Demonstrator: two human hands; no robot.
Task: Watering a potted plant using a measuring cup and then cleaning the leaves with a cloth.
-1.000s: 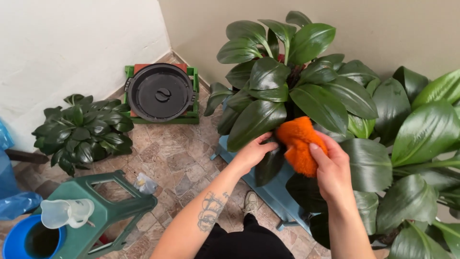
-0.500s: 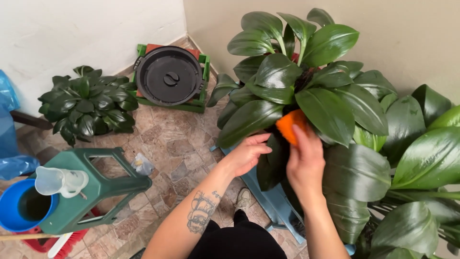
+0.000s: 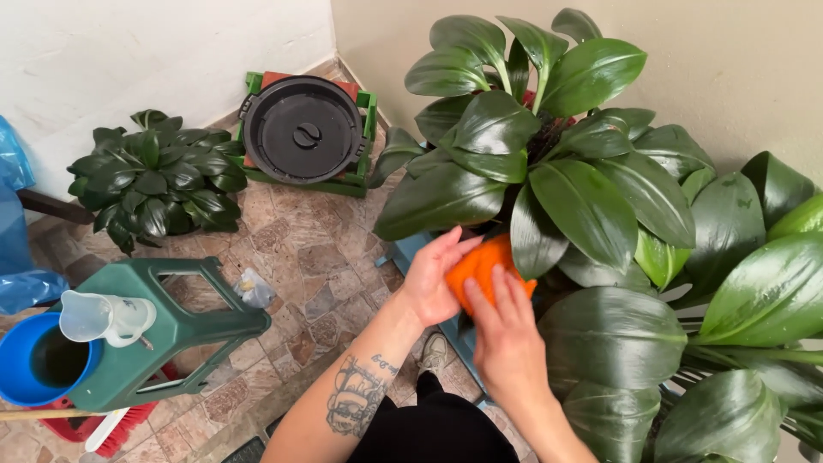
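Both hands pressed one fuzzy orange cloth (image 3: 482, 267) between them: the left hand (image 3: 431, 279) cupped it from the left with fingers spread flat, the right hand (image 3: 506, 330) clamped over it from below. The cloth lay just under a glossy dark leaf (image 3: 536, 231) of the large broad-leaved potted plant (image 3: 549, 146). Well left of the grip stood a smaller dark-leaved plant (image 3: 154, 184), a round black lid (image 3: 302, 130) on a green crate, a green plastic stool (image 3: 171, 330) (a clear measuring jug (image 3: 103, 317) on it) and one blue bucket (image 3: 30, 369). A tiled stone floor (image 3: 317, 257) showed beneath.
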